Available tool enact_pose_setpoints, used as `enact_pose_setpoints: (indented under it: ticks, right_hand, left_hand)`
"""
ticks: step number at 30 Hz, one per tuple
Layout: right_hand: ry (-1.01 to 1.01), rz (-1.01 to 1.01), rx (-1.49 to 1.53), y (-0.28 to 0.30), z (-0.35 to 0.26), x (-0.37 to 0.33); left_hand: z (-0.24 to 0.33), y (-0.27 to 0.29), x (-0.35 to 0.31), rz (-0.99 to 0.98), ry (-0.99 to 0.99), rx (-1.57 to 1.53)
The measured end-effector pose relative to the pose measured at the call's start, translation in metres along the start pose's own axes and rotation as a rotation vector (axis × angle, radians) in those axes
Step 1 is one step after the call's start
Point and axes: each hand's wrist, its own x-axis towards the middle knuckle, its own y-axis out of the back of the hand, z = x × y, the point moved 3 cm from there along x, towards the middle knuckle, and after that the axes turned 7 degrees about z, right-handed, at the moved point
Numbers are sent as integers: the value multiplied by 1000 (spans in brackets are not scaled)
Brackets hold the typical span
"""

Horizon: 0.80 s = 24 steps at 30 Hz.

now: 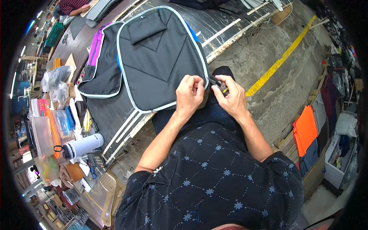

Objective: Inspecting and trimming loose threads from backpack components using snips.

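Observation:
A black fabric bag panel (161, 65) with pale grey edge binding lies on the table in front of me. It has V-shaped stitching and a padded strip near its far end. My left hand (190, 94) is closed in a pinch at the panel's near right edge; what is between its fingertips is too small to make out. Just right of that edge, my right hand (232, 96) is closed around a small black tool (217, 82) with a bit of yellow, mostly hidden by the fingers. Beside the panel lies a second black piece (103, 76) with a magenta strip.
At the left stand a white bottle (85, 146), a calculator (96, 160) and plastic containers (61, 124). A person's hand (81, 10) rests on the table's far left. Orange sheets (305, 130) hang at the right, past a yellow floor line (281, 61). A chair (109, 191) stands lower left.

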Motion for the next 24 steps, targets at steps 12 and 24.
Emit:
enact_pose_setpoints:
  ticks: [12, 24]
  right_hand:
    - [184, -40, -165, -5, -4, -5]
    - [156, -13, -112, -8, 1, -6]
  left_hand:
    - [-1, -3, -3, -12, -69, -19]
    - [4, 2, -1, -16, -46, -30]
